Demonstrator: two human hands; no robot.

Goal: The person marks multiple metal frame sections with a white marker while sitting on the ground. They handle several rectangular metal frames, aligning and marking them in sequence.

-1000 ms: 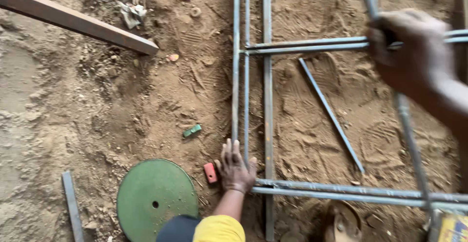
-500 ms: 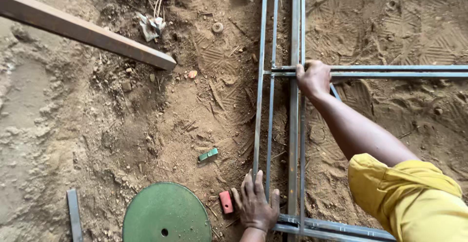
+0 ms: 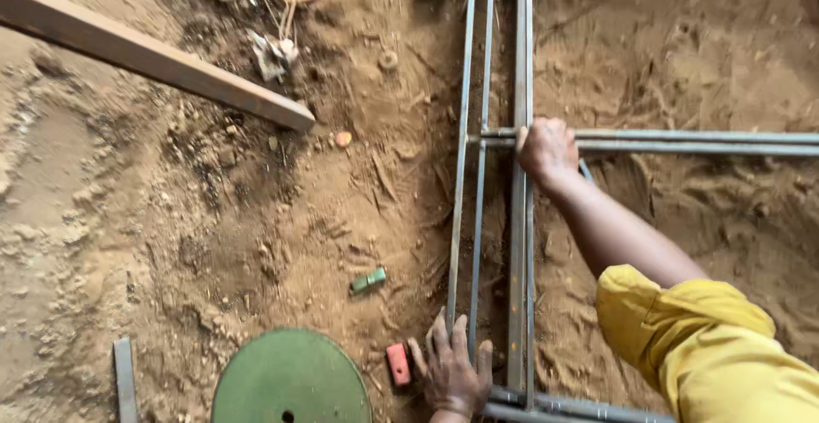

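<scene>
On the sandy ground, a steel frame (image 3: 520, 244) of bars was laid out, its long axis running from near to far. Two thin rods (image 3: 467, 184) and a wider pair of bars were counted in that run, crossed at the right by two bars (image 3: 682, 141) pointing left to right. The right hand (image 3: 546, 148) was closed over the far crossing, fingers wrapped round the bars. The left hand (image 3: 450, 373) was pressed flat and spread on the near ends of the thin rods. One round green disc (image 3: 290, 380) with a centre hole was seen at the near left, one small red block (image 3: 397, 363) just beside the left hand, one small green piece (image 3: 368, 281) farther off, and one wooden plank (image 3: 162, 60) at the far left.
</scene>
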